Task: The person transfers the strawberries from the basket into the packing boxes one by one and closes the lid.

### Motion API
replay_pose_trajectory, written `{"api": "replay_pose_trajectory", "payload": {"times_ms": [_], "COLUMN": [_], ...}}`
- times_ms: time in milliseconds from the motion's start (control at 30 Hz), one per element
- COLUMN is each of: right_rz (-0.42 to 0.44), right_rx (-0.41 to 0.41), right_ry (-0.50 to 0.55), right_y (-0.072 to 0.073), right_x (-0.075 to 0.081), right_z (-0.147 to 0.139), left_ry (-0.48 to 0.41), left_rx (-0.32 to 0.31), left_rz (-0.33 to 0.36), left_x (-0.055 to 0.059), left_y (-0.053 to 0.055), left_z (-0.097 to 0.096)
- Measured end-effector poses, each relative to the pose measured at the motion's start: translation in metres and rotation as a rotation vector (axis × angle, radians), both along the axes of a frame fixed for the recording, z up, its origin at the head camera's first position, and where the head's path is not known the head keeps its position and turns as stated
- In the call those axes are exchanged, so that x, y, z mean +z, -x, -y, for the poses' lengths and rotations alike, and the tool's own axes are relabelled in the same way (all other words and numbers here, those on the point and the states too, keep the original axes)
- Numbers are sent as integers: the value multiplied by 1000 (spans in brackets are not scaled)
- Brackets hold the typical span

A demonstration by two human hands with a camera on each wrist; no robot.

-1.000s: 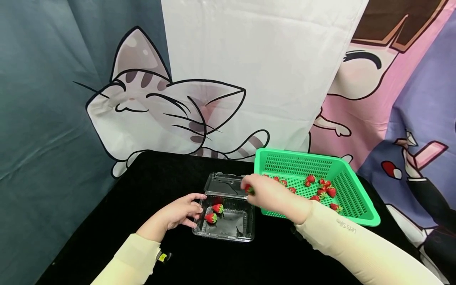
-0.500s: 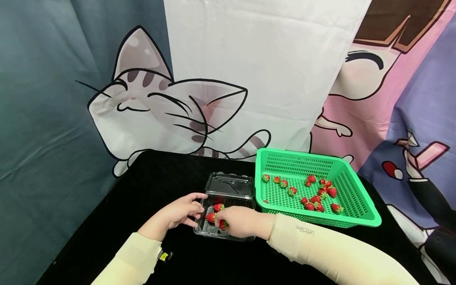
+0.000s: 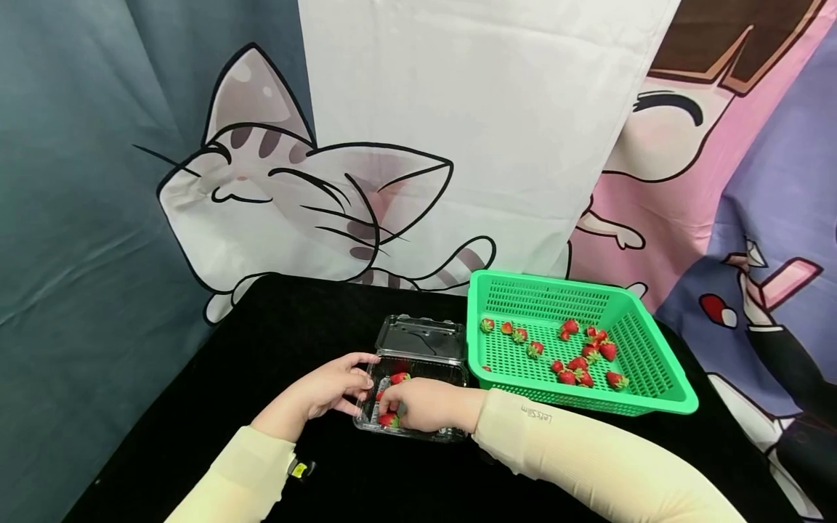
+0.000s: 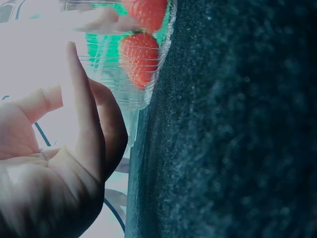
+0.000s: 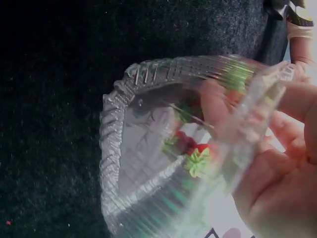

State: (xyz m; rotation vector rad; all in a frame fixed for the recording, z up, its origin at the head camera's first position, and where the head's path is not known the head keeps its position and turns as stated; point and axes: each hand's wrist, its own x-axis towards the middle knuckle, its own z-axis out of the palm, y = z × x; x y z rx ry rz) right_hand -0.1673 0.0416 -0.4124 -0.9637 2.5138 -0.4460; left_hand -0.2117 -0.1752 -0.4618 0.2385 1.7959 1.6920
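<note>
A clear plastic clamshell box lies with its lid folded back. My left hand holds the box at its left side, thumb and fingers spread along the wall. Inside the box my right hand pinches a strawberry near the front left corner. Another strawberry lies behind it, and a third is mostly hidden by the fingers. Through the box wall, the left wrist view shows red strawberries. Green strawberry leaves appear beside the right fingers in the right wrist view.
A green plastic basket stands right of the box, close against its lid. Several strawberries lie scattered in it. A black cloth covers the table. Behind hangs a printed curtain.
My right hand has carried a strawberry from beside the basket down into the box, then shifted slightly left and forward there. The left hand stays at the box's left side.
</note>
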Motion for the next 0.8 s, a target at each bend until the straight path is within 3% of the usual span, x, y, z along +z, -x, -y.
{"api": "replay_pose_trajectory", "payload": {"times_ms": [200,400,600,800], "right_rz": [5,-40,-77,-105], "right_rx": [-1,-23,-48,-107], "right_ry": [15,14,52,104], "right_y": [1,-6,-9,-2], "right_x": [-3,6,25,55], "right_z": [1,-2,-10,-29], "left_ry": [8,8,8,21], "left_rx": [5,4,11,21], "left_rz": [-2,-1,3,6], "left_x": [-2,-2,-1,-1], "left_y": [0,-1,0,-1], "left_z": [0,0,-1,-1]}}
